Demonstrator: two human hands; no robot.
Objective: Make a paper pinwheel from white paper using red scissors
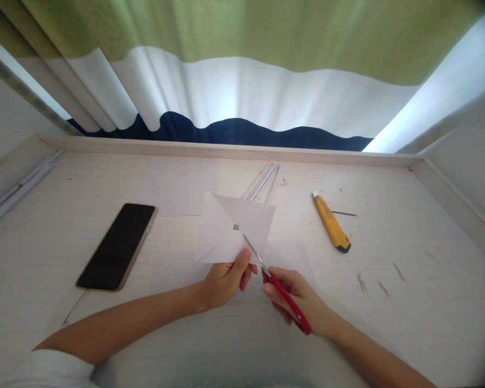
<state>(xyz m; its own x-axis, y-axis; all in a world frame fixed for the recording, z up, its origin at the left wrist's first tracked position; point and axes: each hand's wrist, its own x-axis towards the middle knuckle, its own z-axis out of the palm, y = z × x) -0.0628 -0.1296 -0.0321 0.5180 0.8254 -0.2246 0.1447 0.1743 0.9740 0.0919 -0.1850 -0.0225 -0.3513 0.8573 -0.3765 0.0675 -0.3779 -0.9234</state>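
2 hands meet above the white bench [412, 334], with a pale sleeve [52, 364] on the left arm at the bottom edge. The right hand [293, 296] is curled around the handles of the red scissors [286, 299], whose blades point up and leftward. The left hand [226, 277] pinches the near edge of a creased paper [222, 242], thumb on top and the fingers beneath. That creased paper is held up between the hands and the far side, in the middle of the view; fold lines run in from its corners towards 1 small dark square [236, 227] near its centre. The scissors' tip lies over the paper just below that square; whether it touches, I cannot tell.

Off to the right lie several thin slivers [383, 288]. Under the hands, a pale sheet [295, 258] shows on either side; 1 sheet or 2, I cannot tell. A black phone [117, 248] lies to the left, and a yellow cutter [331, 223] to the right, with a thin dark rod [345, 213] beside it.

Farther back are another white sheet [178, 186] and lined paper strips [264, 180]. Beyond the raised rim [234, 153] hangs a green, white and navy curtain [242, 70].
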